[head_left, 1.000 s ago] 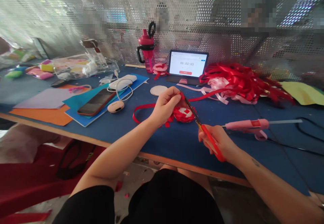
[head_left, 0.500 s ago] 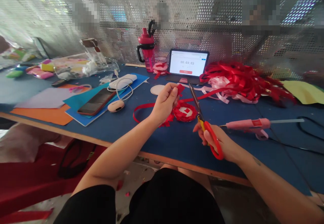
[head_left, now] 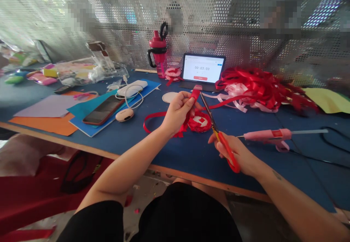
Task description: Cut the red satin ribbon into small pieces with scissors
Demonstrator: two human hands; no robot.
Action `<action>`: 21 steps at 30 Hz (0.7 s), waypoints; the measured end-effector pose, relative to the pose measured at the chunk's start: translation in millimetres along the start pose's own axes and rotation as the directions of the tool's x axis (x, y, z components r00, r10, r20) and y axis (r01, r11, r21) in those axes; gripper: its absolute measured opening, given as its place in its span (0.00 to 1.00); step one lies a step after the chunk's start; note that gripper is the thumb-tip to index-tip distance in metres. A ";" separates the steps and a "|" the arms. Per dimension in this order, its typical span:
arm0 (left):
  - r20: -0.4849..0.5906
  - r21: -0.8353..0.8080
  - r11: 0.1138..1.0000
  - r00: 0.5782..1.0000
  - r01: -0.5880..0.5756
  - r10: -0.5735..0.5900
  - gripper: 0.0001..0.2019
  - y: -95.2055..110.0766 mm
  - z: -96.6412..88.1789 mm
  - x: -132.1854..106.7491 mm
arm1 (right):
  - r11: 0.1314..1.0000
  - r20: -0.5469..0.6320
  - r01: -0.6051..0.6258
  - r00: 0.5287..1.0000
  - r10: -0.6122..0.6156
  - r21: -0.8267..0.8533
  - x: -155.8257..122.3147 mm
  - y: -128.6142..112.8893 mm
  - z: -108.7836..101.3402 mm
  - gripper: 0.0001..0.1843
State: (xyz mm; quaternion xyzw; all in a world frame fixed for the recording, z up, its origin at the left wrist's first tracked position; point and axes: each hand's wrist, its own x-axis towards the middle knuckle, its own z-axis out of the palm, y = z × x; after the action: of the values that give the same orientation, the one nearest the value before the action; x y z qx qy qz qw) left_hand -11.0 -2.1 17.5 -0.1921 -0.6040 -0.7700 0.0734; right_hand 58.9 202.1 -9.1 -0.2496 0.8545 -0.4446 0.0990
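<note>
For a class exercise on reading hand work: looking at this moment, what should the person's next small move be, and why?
Probably close the blades on the red ribbon pinched in the left hand: the tips of the red-handled scissors in the right hand sit right beside it, above the ribbon rosette.

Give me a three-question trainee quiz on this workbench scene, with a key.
1. What is the right hand holding? A) a stapler B) red-handled scissors C) a paintbrush
2. True or false: the left hand is gripping the pink hot glue gun.
3. Fill in the blank: the tablet screen reads ____.

Key:
1. B
2. False; the left hand pinches a red ribbon strip.
3. 00:03:03
</note>
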 end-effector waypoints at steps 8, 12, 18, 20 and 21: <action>-0.029 -0.024 0.998 0.998 0.063 -0.064 0.08 4.1 0.4 -0.8 | 0.998 -0.007 0.004 1.000 -0.005 -0.059 -1.1 -8.7 -2.3 0.20; -0.041 -0.038 0.994 0.994 0.099 -0.101 0.06 7.4 0.5 -1.6 | 0.998 0.016 -0.001 1.000 0.002 -0.056 -0.2 -10.0 -2.9 0.20; -0.012 -0.043 0.990 0.991 0.136 -0.136 0.07 9.0 0.2 -1.8 | 0.996 0.034 -0.028 0.999 0.031 -0.083 0.0 -8.4 -3.4 0.24; -0.008 -0.038 0.989 0.989 0.146 -0.147 0.07 9.9 0.1 -1.8 | 0.996 0.040 -0.036 0.998 0.039 -0.084 0.1 -7.6 -3.3 0.26; -0.010 -0.033 0.987 0.988 0.154 -0.155 0.06 10.6 0.1 -1.7 | 0.996 0.039 -0.040 0.998 0.043 -0.084 0.2 -7.1 -3.2 0.27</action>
State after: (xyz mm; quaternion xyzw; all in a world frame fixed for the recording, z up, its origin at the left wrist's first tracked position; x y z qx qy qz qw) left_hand -5.8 -4.9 26.5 -0.1412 -0.6040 -0.7842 0.0142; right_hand 59.9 200.8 -1.5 -0.2447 0.8751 -0.4014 0.1153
